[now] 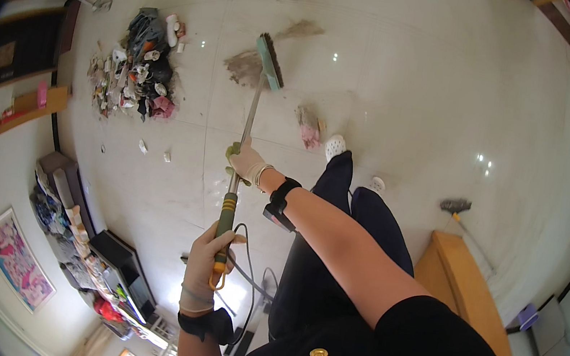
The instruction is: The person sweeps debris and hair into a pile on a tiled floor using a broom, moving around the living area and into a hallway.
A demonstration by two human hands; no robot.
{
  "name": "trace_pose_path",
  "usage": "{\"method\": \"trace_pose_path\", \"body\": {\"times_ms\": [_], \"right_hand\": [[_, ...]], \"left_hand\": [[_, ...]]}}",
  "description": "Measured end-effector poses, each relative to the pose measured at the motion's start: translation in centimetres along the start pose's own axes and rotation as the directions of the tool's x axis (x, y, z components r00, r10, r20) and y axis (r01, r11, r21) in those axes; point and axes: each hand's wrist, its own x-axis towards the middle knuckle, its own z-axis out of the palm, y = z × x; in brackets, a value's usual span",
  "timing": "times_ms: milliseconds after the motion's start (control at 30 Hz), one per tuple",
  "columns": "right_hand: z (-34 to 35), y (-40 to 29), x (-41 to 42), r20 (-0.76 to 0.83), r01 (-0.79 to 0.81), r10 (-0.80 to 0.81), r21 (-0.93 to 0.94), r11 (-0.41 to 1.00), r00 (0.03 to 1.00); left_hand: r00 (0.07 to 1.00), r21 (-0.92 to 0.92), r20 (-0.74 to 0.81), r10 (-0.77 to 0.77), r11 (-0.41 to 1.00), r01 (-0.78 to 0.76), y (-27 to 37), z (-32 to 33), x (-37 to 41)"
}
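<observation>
A long broom with a metal handle [252, 113] crosses the view in front of me. My left hand [203, 259], in a pale glove, grips its green-and-yellow handle end [226, 219]. Farther down the pole, my right hand [248, 164] is closed around the metal in a similar glove with greenish fingertips. The teal broom head [269, 62] with dark bristles rests on the tiled floor [411, 97]. Beside it spreads a patch of grey-brown dirt [243, 67], and a second smear [301, 28] lies just beyond.
A heap of mixed rubbish [139, 70] lies on the left. A dusty pink-and-grey rag [309, 127] is near my white shoe [335, 147]. A mop [456, 205] lies by the wooden furniture [451, 261]. Small scraps [143, 146] dot the floor.
</observation>
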Motion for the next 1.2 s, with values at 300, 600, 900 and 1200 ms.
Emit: {"method": "trace_pose_path", "body": {"times_ms": [300,600,900,1200], "right_hand": [[-7.0,-0.4,-18.2,-0.338,-0.071,0.246,0.453,0.889,0.908],[-12.1,13.6,-30.6,-0.548,0.239,0.586,0.819,0.522,0.597],[-15.7,26.6,-32.5,-0.406,0.245,0.762,0.914,0.324,0.505],[-4.9,19.6,-11.5,-0.489,-0.174,0.555,0.624,0.762,0.673]], "left_hand": [[0.998,0.729,0.059,0.023,0.682,-0.058,-5.3,6.8,-6.8],[0.825,0.775,0.425,-0.373,0.62,-0.119,-8.5,15.4,-4.1],[0.556,0.554,0.567,-0.607,0.781,0.287,-18.2,20.5,6.8],[0.79,0.362,0.482,-0.379,0.907,0.215,-8.5,2.4,9.0]]}}
